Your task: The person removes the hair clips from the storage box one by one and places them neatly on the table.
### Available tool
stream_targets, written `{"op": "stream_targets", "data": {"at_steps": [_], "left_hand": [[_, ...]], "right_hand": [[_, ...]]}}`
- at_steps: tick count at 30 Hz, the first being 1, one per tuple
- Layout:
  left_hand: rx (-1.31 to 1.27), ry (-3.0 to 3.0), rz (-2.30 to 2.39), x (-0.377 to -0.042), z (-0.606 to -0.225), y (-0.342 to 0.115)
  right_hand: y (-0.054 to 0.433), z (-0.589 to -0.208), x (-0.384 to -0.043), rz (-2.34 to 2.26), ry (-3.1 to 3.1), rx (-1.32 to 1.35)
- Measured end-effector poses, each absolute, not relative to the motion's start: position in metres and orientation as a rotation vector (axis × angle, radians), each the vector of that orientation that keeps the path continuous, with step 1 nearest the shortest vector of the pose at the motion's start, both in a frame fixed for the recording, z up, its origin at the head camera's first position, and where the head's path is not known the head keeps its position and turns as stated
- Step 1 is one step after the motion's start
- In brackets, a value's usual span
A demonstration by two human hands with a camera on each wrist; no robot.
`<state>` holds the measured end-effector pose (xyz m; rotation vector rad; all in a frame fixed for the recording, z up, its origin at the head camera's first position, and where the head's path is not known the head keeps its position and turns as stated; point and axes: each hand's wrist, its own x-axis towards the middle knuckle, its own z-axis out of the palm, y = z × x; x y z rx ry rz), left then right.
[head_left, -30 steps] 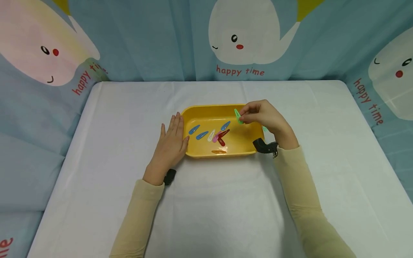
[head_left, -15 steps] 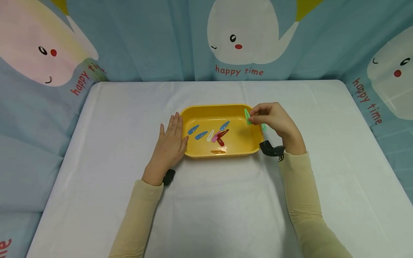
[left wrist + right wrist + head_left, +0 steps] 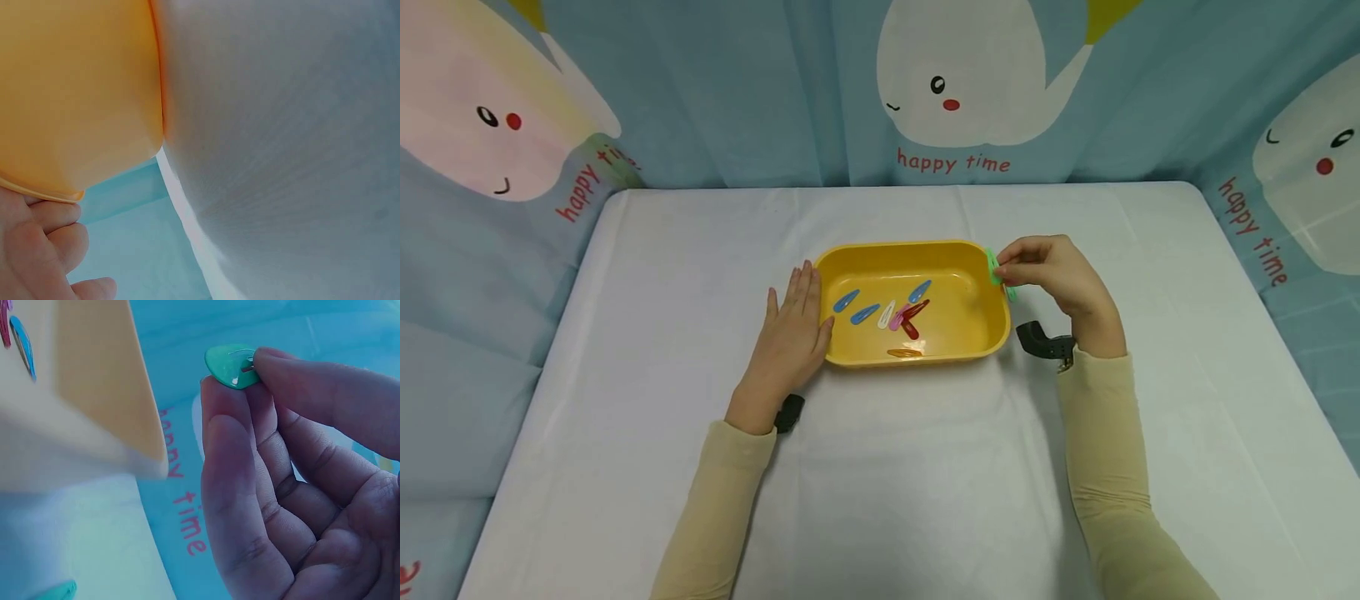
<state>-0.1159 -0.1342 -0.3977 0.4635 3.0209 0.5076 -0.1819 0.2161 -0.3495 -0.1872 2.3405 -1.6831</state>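
My right hand (image 3: 1054,273) pinches a green hair clip (image 3: 232,365) between thumb and fingers, at the right rim of a yellow tray (image 3: 958,329). Beside that rim, a second green hair clip (image 3: 1011,294) lies on the table, partly hidden. My left hand (image 3: 786,346) rests against the tray's left side with straight fingers. Inside the tray lie several hair clips: blue ones, such as the blue hair clip (image 3: 865,314), a white hair clip (image 3: 887,314), a pink hair clip (image 3: 897,319) touching red hair clips (image 3: 912,330), and an orange hair clip (image 3: 904,352).
A white cloth covers the table (image 3: 925,483). Behind and along its sides hangs a blue curtain (image 3: 760,100) with whale prints. Each wrist carries a black camera mount, such as the right mount (image 3: 1041,342).
My right hand has carried the green hair clip rightward, from above the tray's inside to its right rim. The left hand stays against the tray.
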Motion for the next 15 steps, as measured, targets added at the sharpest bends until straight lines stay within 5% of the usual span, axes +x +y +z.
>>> {"op": "stream_targets", "data": {"at_steps": [15], "left_hand": [[0.465,3.028,0.501,-0.116,-0.399,-0.134]], "right_hand": [[0.244,-0.362,-0.188,-1.755,2.335,-0.06]]}}
